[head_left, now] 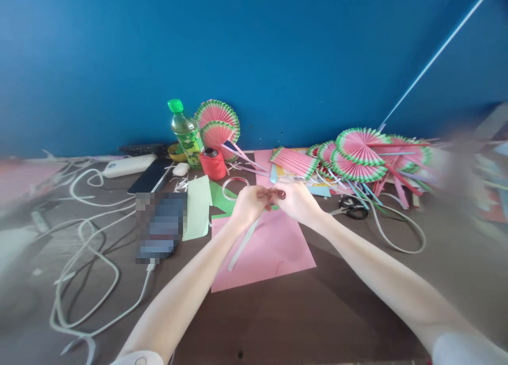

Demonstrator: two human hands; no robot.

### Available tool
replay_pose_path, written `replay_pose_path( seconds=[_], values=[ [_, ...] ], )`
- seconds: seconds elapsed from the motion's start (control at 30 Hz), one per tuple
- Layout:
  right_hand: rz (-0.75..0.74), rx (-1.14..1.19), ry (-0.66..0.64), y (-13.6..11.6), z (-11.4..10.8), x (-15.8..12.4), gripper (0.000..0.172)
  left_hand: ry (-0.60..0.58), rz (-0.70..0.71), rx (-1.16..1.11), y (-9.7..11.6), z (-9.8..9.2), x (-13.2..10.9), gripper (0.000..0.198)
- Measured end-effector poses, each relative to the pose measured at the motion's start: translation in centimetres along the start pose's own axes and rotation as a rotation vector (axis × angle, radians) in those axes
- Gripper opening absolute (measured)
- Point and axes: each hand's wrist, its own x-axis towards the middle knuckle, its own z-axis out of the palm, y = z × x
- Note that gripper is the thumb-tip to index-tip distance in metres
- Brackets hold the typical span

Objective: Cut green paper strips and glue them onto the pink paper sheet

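My left hand (251, 202) and my right hand (292, 197) meet above a pink paper sheet (265, 259), with fingers pinched close together. Whatever lies between the fingertips is too small to make out. A pale narrow strip (243, 246) runs down and left from below my left hand; whether it is held or rests on the pink sheet, I cannot tell. Just behind my left hand lies a round tape ring (224, 189) on green paper (217, 197). A folded pink and green pleated paper piece (294, 163) is behind my right hand.
Pleated paper fans (359, 153) pile up at the back right, near black scissors (354, 208). At the back left stand a green-capped bottle (186, 135), more fans (216, 122) and a red spool (213, 165). A phone (162, 225) and white cables (115, 264) lie left.
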Motion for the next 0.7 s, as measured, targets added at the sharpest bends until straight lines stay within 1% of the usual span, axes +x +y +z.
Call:
replay_pose_path(
  seconds=[0.1,0.23,0.33,0.47,0.53,0.63,0.7],
  values=[
    [-0.011,0.005,0.009,0.0,0.1,0.0,0.014,-0.013,0.016,-0.004,-0.2,-0.1,0.1,0.017],
    [-0.062,0.042,-0.007,0.2,-0.1,0.2,0.015,-0.045,0.054,-0.006,-0.5,-0.5,0.3,0.014],
    [-0.070,0.102,-0.023,0.3,-0.7,0.4,0.015,-0.057,0.049,-0.018,-0.1,-0.7,0.2,0.012],
    [-0.023,0.196,-0.092,0.4,-1.6,0.5,0.017,-0.106,-0.031,-0.082,1.2,-1.1,-0.1,0.009],
    [0.011,0.230,-0.129,0.5,-2.0,0.6,0.017,-0.133,-0.047,-0.102,1.4,-1.2,-0.1,0.010],
    [0.068,0.237,-0.141,1.0,-2.8,0.8,0.018,-0.183,-0.042,-0.111,1.1,-1.4,0.1,0.009],
    [0.112,0.208,-0.110,1.7,-3.8,1.1,0.018,-0.201,-0.048,-0.115,0.8,-1.5,0.3,0.007]
  ],
)
